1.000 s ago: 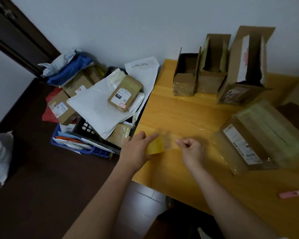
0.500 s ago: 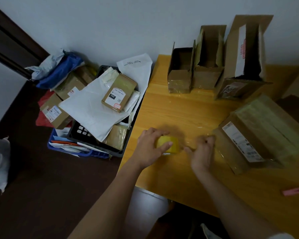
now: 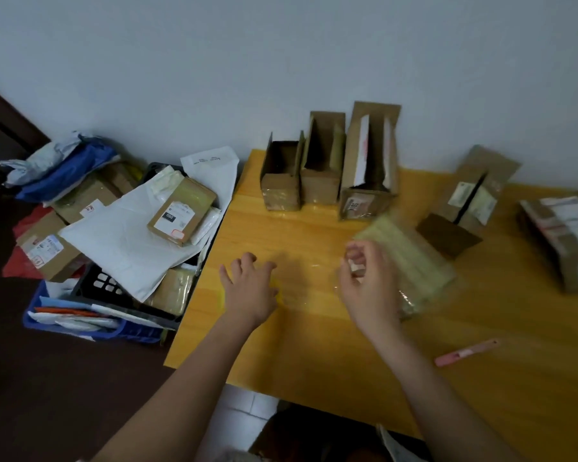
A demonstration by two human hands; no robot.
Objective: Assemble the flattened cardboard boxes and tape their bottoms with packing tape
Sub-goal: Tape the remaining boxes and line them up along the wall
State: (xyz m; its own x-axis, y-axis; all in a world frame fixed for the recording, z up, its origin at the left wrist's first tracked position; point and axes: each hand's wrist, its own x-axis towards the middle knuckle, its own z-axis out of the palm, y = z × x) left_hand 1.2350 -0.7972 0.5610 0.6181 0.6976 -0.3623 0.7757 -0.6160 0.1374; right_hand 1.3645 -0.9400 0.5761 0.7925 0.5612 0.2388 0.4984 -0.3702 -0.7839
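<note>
Filling the right half of the scene, a yellow wooden table (image 3: 314,355) carries the cardboard work. Left of it on the dark floor sits a heap of parcels and white mailers (image 3: 121,241) piled over a black crate (image 3: 97,288) and a blue crate (image 3: 137,333). Along the table's far edge against the wall stand three assembled boxes (image 3: 317,171) side by side, open tops up, with another open box (image 3: 474,195) further right and a labelled carton (image 3: 561,235) at the far right edge. A blurred, tape-covered box (image 3: 414,261) lies mid-table, just right of the right hand (image 3: 364,288). That hand's fingers are curled, seemingly pinching a clear strip of tape, though blur makes the grip hard to confirm. The left hand (image 3: 251,291) sits near the table's left edge, fingers spread and arched down over a yellow tape roll (image 3: 277,295), which is mostly hidden beneath the palm. A pink cutter (image 3: 466,353) lies near the right forearm.
</note>
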